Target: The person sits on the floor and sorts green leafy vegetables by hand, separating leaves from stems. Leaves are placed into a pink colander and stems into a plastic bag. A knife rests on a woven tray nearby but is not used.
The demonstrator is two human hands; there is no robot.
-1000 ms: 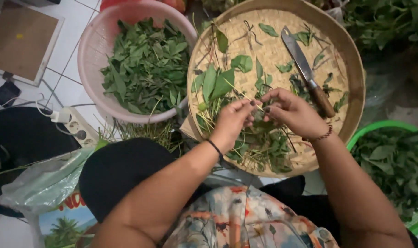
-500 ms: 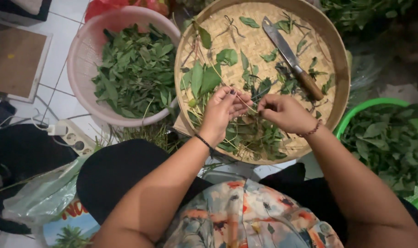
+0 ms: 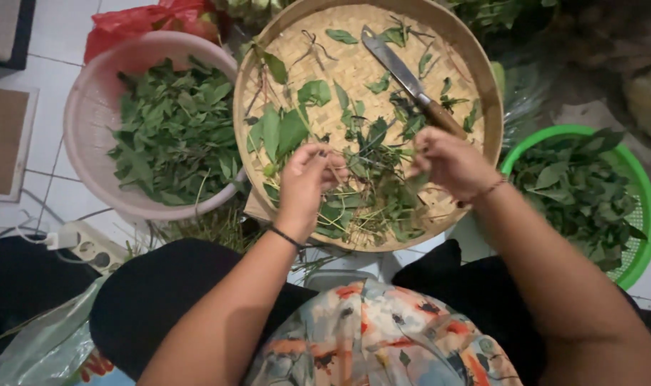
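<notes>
Two hands, now drawn apart over woven tray (image 3: 475, 78): left hand (image 3: 304, 182) pinching a stem (image 3: 334, 171), right hand (image 3: 447, 161) closed on plucked leaves (image 3: 415, 183); knife (image 3: 411, 82) idle beyond.

Your left hand (image 3: 305, 187) and right hand (image 3: 448, 163) pinch a thin leafy stem (image 3: 368, 159) between them over the round woven tray (image 3: 483, 78). A knife (image 3: 411, 82) lies at one o'clock; a pink basin (image 3: 90, 107) of leaves sits at nine, a green basket (image 3: 643, 193) at three.
</notes>
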